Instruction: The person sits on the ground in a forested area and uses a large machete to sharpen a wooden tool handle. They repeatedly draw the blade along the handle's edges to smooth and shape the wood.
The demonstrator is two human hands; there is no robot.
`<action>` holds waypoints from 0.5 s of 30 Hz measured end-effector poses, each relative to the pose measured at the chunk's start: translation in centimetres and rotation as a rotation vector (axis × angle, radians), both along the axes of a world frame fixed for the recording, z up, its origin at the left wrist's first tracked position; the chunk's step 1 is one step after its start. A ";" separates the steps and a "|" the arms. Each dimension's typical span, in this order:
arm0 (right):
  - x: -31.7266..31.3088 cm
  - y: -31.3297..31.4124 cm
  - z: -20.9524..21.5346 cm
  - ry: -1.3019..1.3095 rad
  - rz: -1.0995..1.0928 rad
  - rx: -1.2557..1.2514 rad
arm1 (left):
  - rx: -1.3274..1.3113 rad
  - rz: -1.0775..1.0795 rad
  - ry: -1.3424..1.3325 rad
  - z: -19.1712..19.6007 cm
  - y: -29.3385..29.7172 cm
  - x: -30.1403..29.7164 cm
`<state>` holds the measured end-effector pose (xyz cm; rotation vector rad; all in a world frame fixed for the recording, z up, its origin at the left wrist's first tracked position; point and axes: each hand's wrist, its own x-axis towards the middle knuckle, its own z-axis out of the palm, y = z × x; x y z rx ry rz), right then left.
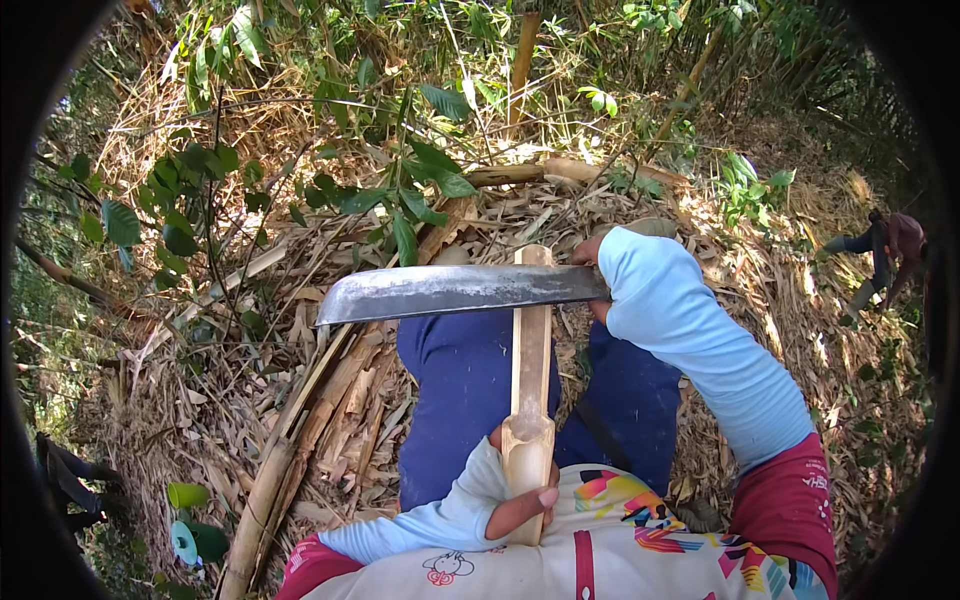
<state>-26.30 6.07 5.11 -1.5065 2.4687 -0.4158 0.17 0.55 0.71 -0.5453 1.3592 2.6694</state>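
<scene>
My left hand (pixel 517 512) is wrapped round the lower end of a split bamboo piece (pixel 531 372), close to my body. The piece lies lengthwise away from me between my legs, its hollow inner side facing up, with a raised node wall partway along. My right hand (pixel 592 258) is closed at the handle end of a machete (pixel 450 290); the handle itself is mostly hidden by the fingers and blue sleeve. The broad dark blade points left, crossing over the bamboo near its far end. Whether blade and bamboo touch, I cannot tell.
Long split bamboo lengths (pixel 268 490) lie on dry leaves at the left. A cut pole (pixel 570 172) lies ahead, behind a leafy sapling (pixel 405 195). Green and teal containers (pixel 200 540) stand lower left. Another person (pixel 890 248) is at the right edge.
</scene>
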 end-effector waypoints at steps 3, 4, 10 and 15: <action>-0.7 -0.7 0.2 0.011 0.012 -0.014 | 0.000 0.004 0.005 0.0 0.1 0.0; -1.0 -0.9 -0.1 -0.010 -0.011 -0.063 | 0.000 0.005 0.007 -0.1 0.1 0.0; -2.0 -0.1 -0.3 -0.044 -0.099 -0.212 | 0.023 -0.065 -0.006 0.6 -0.3 -0.3; 1.3 2.3 -0.1 -0.059 0.003 -0.227 | 0.040 -0.030 0.004 0.3 -0.2 -0.1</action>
